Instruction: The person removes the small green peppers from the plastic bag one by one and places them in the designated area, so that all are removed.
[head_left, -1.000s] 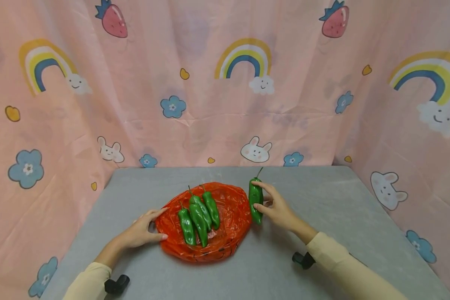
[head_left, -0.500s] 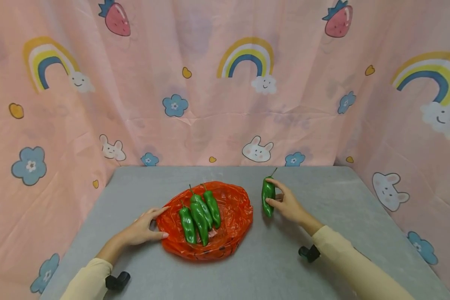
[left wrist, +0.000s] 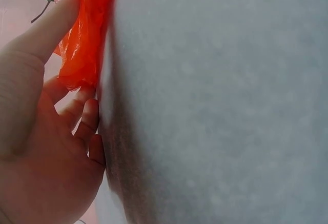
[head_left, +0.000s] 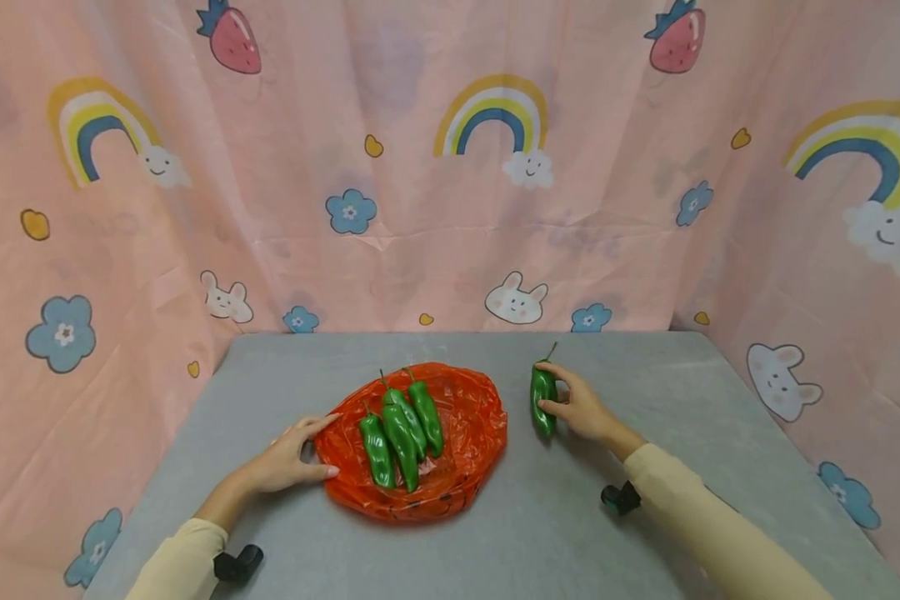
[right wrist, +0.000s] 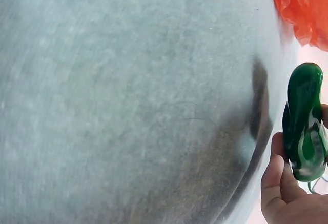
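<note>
In the head view my right hand (head_left: 581, 408) holds a long green pepper (head_left: 542, 404) by its side, stem pointing away from me. The right wrist view shows the same glossy pepper (right wrist: 306, 116) between thumb and fingers, with a shadow on the table beside it. A red plastic bag (head_left: 468, 417), spread like a shallow bowl, lies left of it with several green peppers (head_left: 397, 437) inside. At the bag's left rim rests my left hand (head_left: 292, 458), thumb and index finger spread apart. Its thumb overlaps the red plastic (left wrist: 84, 44) in the left wrist view.
The grey table (head_left: 525, 533) runs back to a pink curtain (head_left: 397, 275) printed with rainbows, rabbits and flowers, which also rises on both sides. A black wrist camera (head_left: 237, 564) shows under the left sleeve, another black camera (head_left: 619, 497) under the right one.
My right hand has carried the pepper rightward, from beside the bag's right rim to farther out over the table, and has lowered it slightly. My left hand stays at the bag's rim.
</note>
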{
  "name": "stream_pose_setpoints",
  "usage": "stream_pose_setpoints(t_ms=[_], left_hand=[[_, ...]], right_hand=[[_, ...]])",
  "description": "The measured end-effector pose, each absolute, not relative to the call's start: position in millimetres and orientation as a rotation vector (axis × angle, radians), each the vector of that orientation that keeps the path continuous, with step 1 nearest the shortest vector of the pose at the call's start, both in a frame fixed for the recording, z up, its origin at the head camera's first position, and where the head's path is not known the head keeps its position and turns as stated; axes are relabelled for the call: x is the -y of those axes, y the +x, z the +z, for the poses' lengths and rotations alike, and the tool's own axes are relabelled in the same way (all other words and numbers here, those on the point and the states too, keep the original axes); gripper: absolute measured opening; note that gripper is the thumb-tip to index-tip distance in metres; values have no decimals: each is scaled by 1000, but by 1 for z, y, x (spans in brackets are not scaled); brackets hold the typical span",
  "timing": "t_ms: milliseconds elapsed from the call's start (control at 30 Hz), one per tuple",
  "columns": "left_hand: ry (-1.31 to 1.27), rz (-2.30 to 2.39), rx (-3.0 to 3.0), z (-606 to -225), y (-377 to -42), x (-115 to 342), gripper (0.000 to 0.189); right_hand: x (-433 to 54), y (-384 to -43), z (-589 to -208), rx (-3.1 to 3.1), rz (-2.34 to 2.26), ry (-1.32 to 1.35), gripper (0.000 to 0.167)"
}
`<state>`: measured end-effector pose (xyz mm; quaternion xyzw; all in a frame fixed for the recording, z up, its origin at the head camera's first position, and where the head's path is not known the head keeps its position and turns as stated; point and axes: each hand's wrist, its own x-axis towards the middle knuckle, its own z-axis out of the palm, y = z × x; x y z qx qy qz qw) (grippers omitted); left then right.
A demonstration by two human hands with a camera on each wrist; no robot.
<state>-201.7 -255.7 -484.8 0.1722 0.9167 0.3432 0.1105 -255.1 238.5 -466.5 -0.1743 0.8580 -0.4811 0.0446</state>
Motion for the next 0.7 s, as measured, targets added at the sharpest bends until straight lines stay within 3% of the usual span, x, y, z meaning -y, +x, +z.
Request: stream_pose_setpoints(t_ms=[700], left_hand=[[515,1002,-2713,-486,-202,256,87]], right_hand=[[-230,-263,-477,-2590,-1202,-524,62]])
